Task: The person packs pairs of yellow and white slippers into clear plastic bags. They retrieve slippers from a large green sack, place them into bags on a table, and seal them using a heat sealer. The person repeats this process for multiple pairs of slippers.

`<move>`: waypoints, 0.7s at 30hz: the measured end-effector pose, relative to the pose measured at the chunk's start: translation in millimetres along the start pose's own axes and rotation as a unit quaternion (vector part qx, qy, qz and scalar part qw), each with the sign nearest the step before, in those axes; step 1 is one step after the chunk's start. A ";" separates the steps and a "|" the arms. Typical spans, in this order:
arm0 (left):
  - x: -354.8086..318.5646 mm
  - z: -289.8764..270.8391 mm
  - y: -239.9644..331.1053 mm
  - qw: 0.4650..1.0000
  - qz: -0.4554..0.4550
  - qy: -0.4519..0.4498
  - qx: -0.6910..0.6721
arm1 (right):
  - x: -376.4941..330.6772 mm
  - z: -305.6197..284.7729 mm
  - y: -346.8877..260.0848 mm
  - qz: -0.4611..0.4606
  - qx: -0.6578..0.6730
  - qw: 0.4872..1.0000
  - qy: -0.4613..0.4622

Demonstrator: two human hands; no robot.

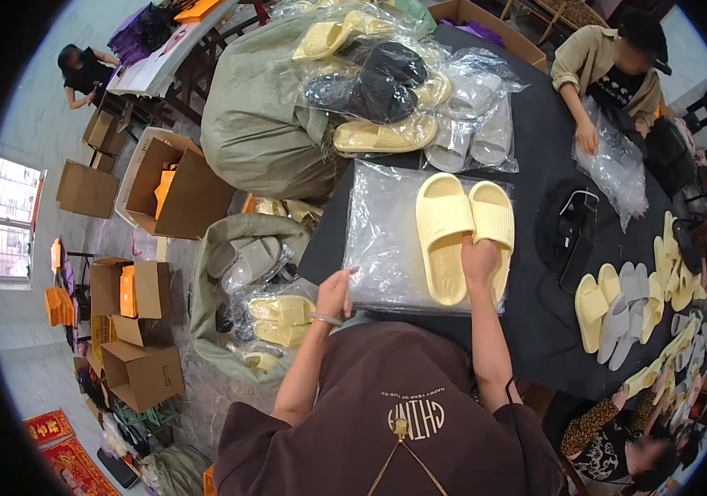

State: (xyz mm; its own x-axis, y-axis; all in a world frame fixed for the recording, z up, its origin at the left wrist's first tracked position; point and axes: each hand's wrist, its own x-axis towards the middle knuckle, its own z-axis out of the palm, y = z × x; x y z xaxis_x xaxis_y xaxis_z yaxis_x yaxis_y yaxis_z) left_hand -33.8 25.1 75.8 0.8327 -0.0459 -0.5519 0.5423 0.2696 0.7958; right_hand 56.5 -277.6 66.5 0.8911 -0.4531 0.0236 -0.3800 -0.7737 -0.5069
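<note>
My right hand [479, 258] is closed on a pair of pale yellow slide slippers [440, 256], its fingers tucked in at the inner side of the two. The slippers lie over a stack of flat clear plastic bags [382, 227] on the black-covered table. At the left edge of that stack, my left hand [334, 293] pinches the rim of a clear bag between thumb and fingers. How far the bag's mouth is parted cannot be seen.
Bagged slippers [386, 136] are heaped beyond the stack. Loose slippers [610, 306] and a black pair [575, 231] lie to the right. An open green sack [213, 331] with bagged slippers and cardboard boxes [143, 376] stand left. Co-workers sit around; one holds clear plastic [618, 178].
</note>
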 end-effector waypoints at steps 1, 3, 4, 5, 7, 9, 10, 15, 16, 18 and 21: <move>7.5 -5.2 -21.3 0.997 -0.020 0.036 0.069 | -1.7 -2.7 -3.8 -0.010 0.005 1.000 0.016; 21.9 -13.1 -50.1 0.967 0.033 0.113 0.227 | -3.6 -3.7 -9.5 -0.004 -0.010 1.000 -0.003; 27.3 -17.5 -60.8 0.939 0.059 0.151 0.304 | -3.7 -3.8 -10.6 -0.001 -0.017 1.000 -0.014; 27.3 -14.4 -52.1 0.910 0.035 0.161 0.380 | -3.2 1.7 -2.6 0.006 -0.023 0.999 -0.022; 22.3 -4.7 -39.9 0.850 0.089 0.171 0.490 | -2.0 23.4 17.8 0.018 -0.029 0.999 -0.040; 20.3 2.8 -27.2 0.802 0.169 0.190 0.541 | -5.6 38.8 29.6 -0.001 -0.026 1.000 0.002; 24.6 8.2 -18.3 0.787 0.224 0.199 0.540 | -5.6 44.2 34.8 -0.011 -0.026 0.999 0.023; 95.0 26.8 16.3 0.812 0.328 0.215 0.432 | 2.2 36.7 27.3 0.073 -0.072 0.986 -0.130; 114.8 32.4 26.6 0.826 0.299 0.215 0.426 | 2.4 35.4 26.2 0.086 -0.077 0.982 -0.150; 157.8 41.3 41.5 0.861 0.232 0.222 0.394 | 0.3 36.9 25.3 0.064 -0.081 0.989 -0.108; 196.0 44.3 52.6 0.903 0.137 0.212 0.348 | -1.6 42.7 31.4 0.010 -0.035 0.999 -0.006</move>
State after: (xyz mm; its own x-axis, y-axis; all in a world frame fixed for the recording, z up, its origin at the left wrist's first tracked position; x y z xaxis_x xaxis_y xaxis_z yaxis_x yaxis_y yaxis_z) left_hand 162.9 -12.3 20.6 0.9084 0.3431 -0.2389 0.3847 -0.4623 0.7989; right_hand 53.7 -282.2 13.7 0.8855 -0.4646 0.0037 -0.4142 -0.7932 -0.4465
